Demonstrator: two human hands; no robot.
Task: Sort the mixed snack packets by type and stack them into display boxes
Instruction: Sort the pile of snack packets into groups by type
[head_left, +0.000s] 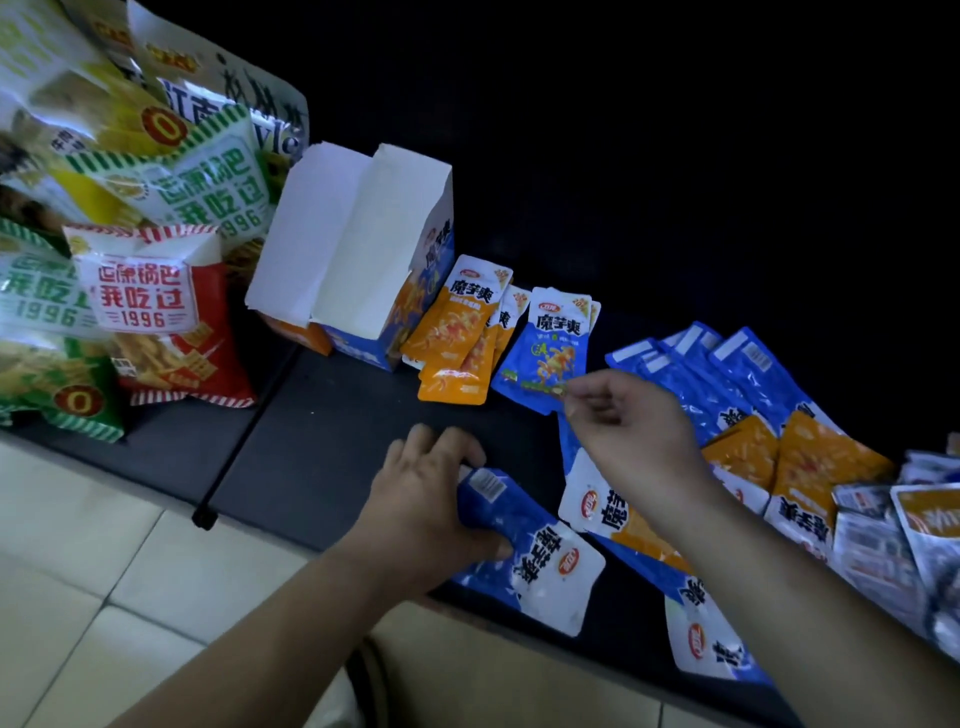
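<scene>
The left hand (431, 493) is gripping a blue packet (524, 545) at the near edge of the black bench (291, 447), with its fingers curling over the packet's upper end. The packet's long axis is running from that hand down and to the right, with the logo end pointing toward the person. The right hand (628, 426) is reaching forward, thumb and forefinger coming together at the lower edge of a face-up blue packet (550, 348). Whether they are actually pinching that edge or only touching it, I cannot tell. The open display box (363, 260) is standing up and to the left of both hands, its white flaps raised. A small pile of orange packets (452, 332) is lying just beside its right wall, between it and the face-up blue packet. The box is sitting nearer the left hand, so that hand is looking like the natural carrier, swinging its packet away and leftward. The mixed heap (810, 457) of unsorted packets is lying to the right, beyond the right forearm, and the big snack bags (145, 301) are leaning left of the box
</scene>
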